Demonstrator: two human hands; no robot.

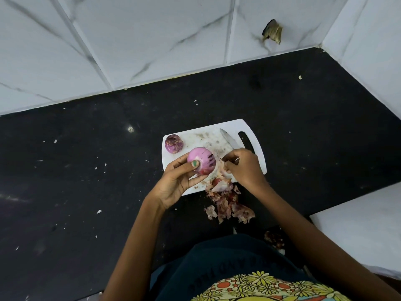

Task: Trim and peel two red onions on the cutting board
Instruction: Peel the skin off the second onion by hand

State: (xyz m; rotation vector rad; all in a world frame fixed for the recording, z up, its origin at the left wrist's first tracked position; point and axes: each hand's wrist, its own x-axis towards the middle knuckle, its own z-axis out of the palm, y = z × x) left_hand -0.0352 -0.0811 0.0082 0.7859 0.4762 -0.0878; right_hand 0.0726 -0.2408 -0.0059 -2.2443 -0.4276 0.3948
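A round, pale pink red onion (201, 161), largely stripped of its dry skin, is held up just above the near left part of the white plastic cutting board (213, 135) by the left hand (176, 181); the fingers are curled beneath it and the thumb is pressed on its near side, a grip that seems meant to keep the remaining skin turned toward the other hand. The right hand (243, 168) is pinched shut just beside the onion; a thin scrap of skin appears to be caught in its fingertips, though this cannot be told for certain.

A second, darker purple onion (174, 143) rests on the board's far left corner, apparently set aside out of the way. A steel-bladed knife (230, 140) lies idle on the board beyond the right hand. A heap of papery reddish peelings (227, 203) is spread over the board's near edge and onto the black speckled worktop (86, 170), probably dropped there to keep the cutting area free.
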